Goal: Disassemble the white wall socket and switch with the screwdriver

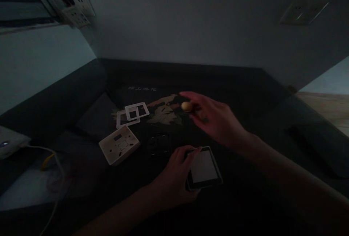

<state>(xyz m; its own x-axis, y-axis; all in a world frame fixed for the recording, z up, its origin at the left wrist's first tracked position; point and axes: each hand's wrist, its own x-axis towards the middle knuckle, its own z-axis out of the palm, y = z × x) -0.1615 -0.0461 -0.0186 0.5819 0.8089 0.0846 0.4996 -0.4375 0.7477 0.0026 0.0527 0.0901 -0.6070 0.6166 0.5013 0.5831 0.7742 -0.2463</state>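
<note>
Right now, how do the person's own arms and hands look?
The left hand and right hand wear no visible gloves or rings. The left forearm and right forearm look bare, with no sleeves or wristwatches visible; too dim for small markings.

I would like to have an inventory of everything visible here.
Rectangular unit: one, white and black, lower centre
Rounded item: one, yellowish, centre
Shallow box: one, pale, centre-left
Open frames: two, white, overlapping, behind box
Moulded part: one, black, right of box
Table: one, dark, leaf-printed, below these
Boxy fitting: one, white, left edge
Cable: one, white, from that fitting
Strip: one, yellow, beside cable
Flat object: one, dark, far right
Socket plates: two, pale, upper left
Wall plates: count unclear, pale, upper right
Framed pane: one, dark-edged, top left
Back wall: one, grey, beyond table
Left hand: one, bare, holding rectangular unit
Right hand: one, bare, holding rounded item
</note>
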